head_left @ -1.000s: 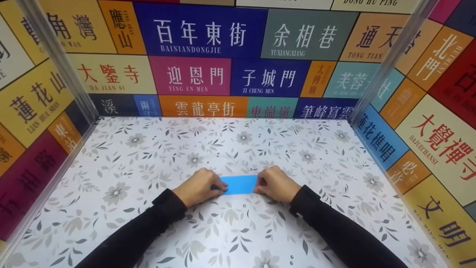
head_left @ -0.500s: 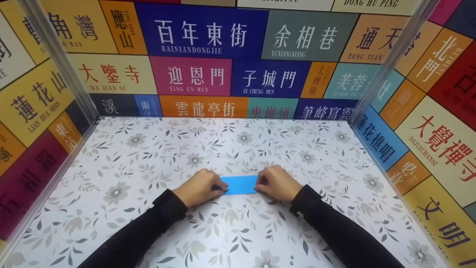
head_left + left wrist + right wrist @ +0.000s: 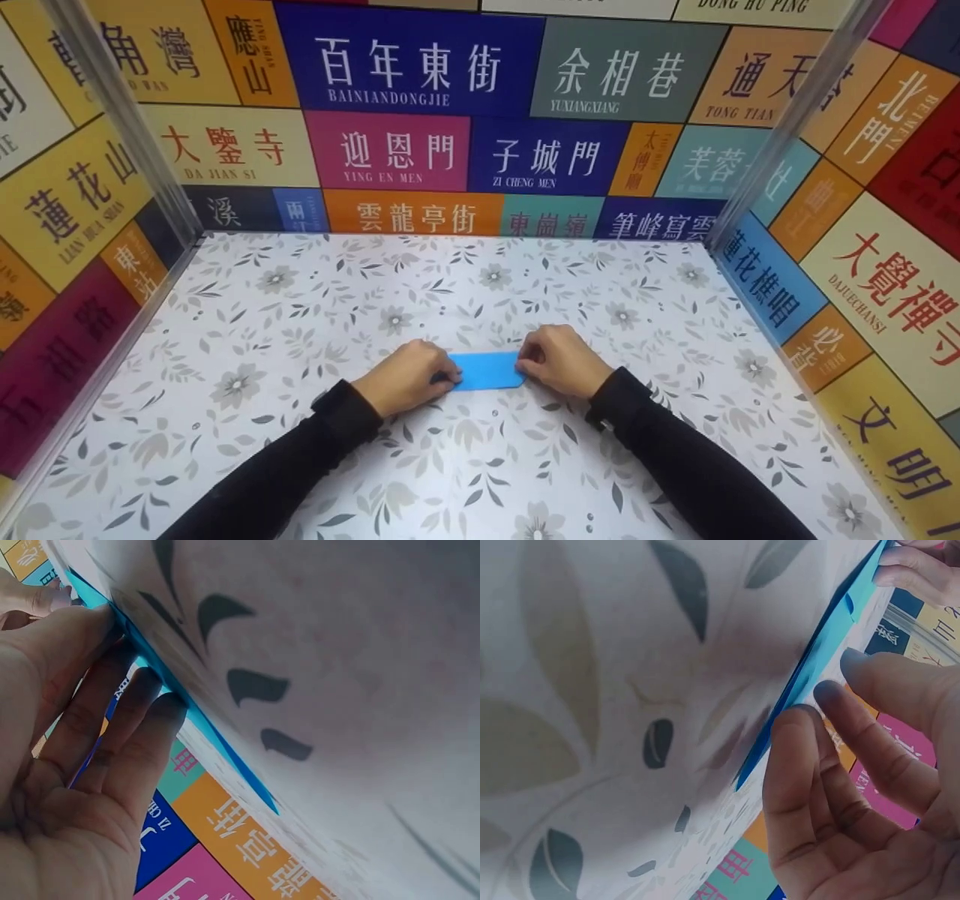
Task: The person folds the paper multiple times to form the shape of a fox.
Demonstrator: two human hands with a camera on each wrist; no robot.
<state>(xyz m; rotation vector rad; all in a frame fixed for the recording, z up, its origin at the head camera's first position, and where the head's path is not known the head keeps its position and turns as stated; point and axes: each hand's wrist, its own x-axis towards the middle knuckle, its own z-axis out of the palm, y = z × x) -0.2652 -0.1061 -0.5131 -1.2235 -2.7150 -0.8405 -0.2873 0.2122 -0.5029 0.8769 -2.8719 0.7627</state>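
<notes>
A narrow blue sheet of paper (image 3: 487, 371), looking folded, lies flat on the patterned table, in the middle of the head view. My left hand (image 3: 412, 376) holds its left end, with the thumb and fingertips at the paper's edge in the left wrist view. At the opposite end is my right hand (image 3: 562, 361), its fingers bent by the right edge. The right wrist view shows a gap between that thumb (image 3: 866, 667) and the index finger, with fingertips close to the blue paper (image 3: 817, 660). Whether they touch it is hard to tell.
Flower-patterned white covering (image 3: 300, 315) spreads over the table around both hands. Colourful panels with printed characters (image 3: 405, 67) rise at the back and both sides. Clear corner strips (image 3: 772, 142) join the walls.
My right hand has shifted slightly up and away from the paper's right end, so its lower right corner now shows. My left hand has stayed almost in place.
</notes>
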